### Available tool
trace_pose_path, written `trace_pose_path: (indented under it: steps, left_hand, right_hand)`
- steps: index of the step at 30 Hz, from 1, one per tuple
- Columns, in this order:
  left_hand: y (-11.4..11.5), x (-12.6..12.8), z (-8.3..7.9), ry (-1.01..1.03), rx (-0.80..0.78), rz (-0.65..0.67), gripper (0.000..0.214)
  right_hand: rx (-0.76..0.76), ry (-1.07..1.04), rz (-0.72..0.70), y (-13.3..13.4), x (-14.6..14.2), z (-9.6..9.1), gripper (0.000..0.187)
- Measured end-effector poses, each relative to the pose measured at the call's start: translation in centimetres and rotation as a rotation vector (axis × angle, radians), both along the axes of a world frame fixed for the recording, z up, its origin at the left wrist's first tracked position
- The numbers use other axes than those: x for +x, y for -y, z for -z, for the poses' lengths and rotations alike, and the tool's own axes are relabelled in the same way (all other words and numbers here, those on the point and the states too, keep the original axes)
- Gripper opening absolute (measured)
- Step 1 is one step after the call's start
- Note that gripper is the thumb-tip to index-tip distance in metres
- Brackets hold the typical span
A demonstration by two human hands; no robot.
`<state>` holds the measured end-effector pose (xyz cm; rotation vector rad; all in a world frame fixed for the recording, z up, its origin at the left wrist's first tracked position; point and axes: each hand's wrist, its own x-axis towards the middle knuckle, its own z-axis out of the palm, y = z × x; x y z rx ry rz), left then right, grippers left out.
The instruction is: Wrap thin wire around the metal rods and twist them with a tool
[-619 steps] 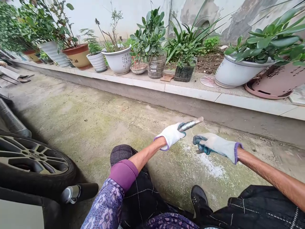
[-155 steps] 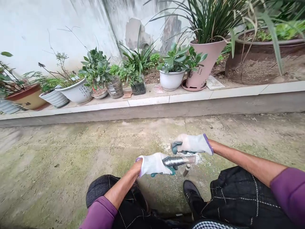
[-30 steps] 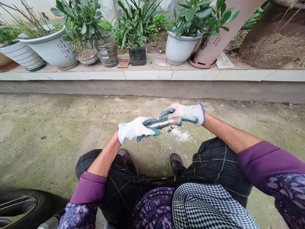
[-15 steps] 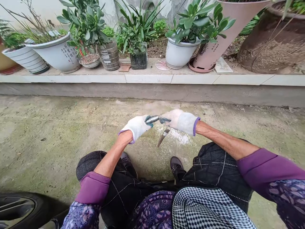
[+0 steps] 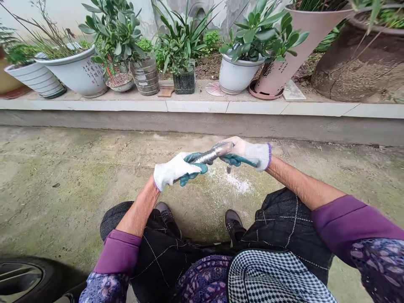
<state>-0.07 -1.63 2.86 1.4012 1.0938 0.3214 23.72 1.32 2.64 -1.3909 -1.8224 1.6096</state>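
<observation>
Both my hands wear white gloves with green palms, in front of me over the ground. My left hand (image 5: 189,169) is closed around one end of a long silvery thing (image 5: 206,156). Its upper side is shiny and ridged, and its far end is smoother and brownish; I cannot make out its kind. My right hand (image 5: 236,153) is curled at that far end, touching it. Below its fingers juts a short brown handle (image 5: 229,169) with a metallic part; the rest of that tool is hidden.
White flakes (image 5: 238,184) lie scattered on the mossy concrete. Ahead runs a low tiled ledge (image 5: 195,106) with several plant pots, among them a white pot (image 5: 238,73) and a pink pot (image 5: 274,78). A wheel (image 5: 25,277) is at the lower left, a checked hat brim (image 5: 274,277) below.
The silvery thing has turned, showing more of its length. My left hand has rolled, baring its green palm. My right hand has lifted slightly, and the brown handle has swung right and appears shorter.
</observation>
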Motion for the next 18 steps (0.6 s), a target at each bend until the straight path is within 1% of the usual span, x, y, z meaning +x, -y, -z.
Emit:
trace_pose_path:
  steps: [1,3,6,7,9,11,13,15,16,17,18]
  left_hand:
    - [-0.1,0.2,-0.1,0.043,-0.008,-0.008,0.046]
    - [-0.3,0.6,0.1,0.088,0.02,-0.066,0.046]
    - [-0.8,1.3,1.6,0.011,0.128,-0.137,0.045]
    - [-1.0,1.5,2.1,-0.032,0.185,-0.153,0.045]
    - [-1.4,1.7,3.1,-0.118,0.346,-0.179,0.043]
    - [-1.7,1.7,3.5,-0.253,0.515,-0.186,0.042]
    - [-1.9,1.6,3.6,-0.459,0.609,-0.148,0.044]
    - [-2.0,1.6,3.5,-0.664,0.632,-0.079,0.043]
    - [-2.0,1.6,3.6,-0.722,0.623,-0.048,0.04]
    - [-2.0,1.7,3.7,-0.713,0.588,-0.036,0.037]
    - [-2.0,1.7,3.9,-0.651,0.53,-0.045,0.034]
  right_hand:
    - [-0.006,-0.018,0.033,0.2,-0.3,-0.1,0.018]
    - [0.015,-0.012,0.09,0.5,-0.7,0.0,0.016]
    - [0.021,0.006,0.132,0.6,-0.9,1.0,0.016]
    - [0.011,-0.006,0.14,0.6,-0.9,1.4,0.016]
    - [-0.007,-0.034,0.15,0.6,-1.0,2.3,0.018]
    - [0.001,-0.012,0.129,0.7,-1.2,2.8,0.02]
    - [0.085,0.105,0.069,0.8,-1.4,2.8,0.022]
    - [0.248,0.318,-0.045,1.0,-1.5,2.3,0.022]
    - [0.337,0.44,-0.114,1.1,-1.5,2.0,0.021]
    - [0.422,0.555,-0.178,1.0,-1.4,1.7,0.019]
    - [0.492,0.646,-0.234,0.9,-1.2,1.5,0.017]
